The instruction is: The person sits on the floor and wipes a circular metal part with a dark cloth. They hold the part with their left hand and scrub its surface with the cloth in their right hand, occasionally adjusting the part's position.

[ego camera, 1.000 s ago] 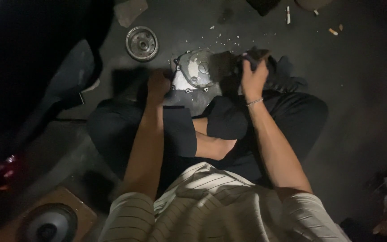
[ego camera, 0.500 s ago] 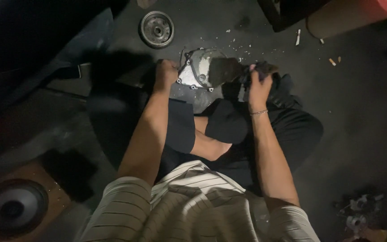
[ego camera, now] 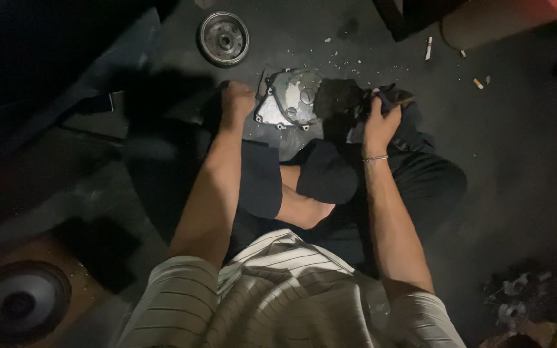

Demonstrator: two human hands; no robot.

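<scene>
While the person sits cross-legged on the dark floor (ego camera: 517, 167), a grey metal engine cover (ego camera: 289, 98) lies flat just ahead of the knees, between the two hands. Left hand (ego camera: 234, 103) rests closed against the cover's left edge, fingers curled around it as if steadying the part; how firmly it grips cannot be told in the dim light. Right hand (ego camera: 380, 119) is clenched on a dark rag (ego camera: 391, 98), bunched at the cover's right side and touching or overlapping its edge. Judged from this layout, the step in hand is wiping down the cover, one hand bracing and the other working the cloth. Any further stroke would call for the left hand to hold the cover from sliding while the rag passes across its face. A round flywheel-like disc (ego camera: 224, 38) sits apart on the floor beyond, with pale chips (ego camera: 349, 61) scattered near the cover. A round speaker-like object (ego camera: 20, 303) lies at lower left.
</scene>
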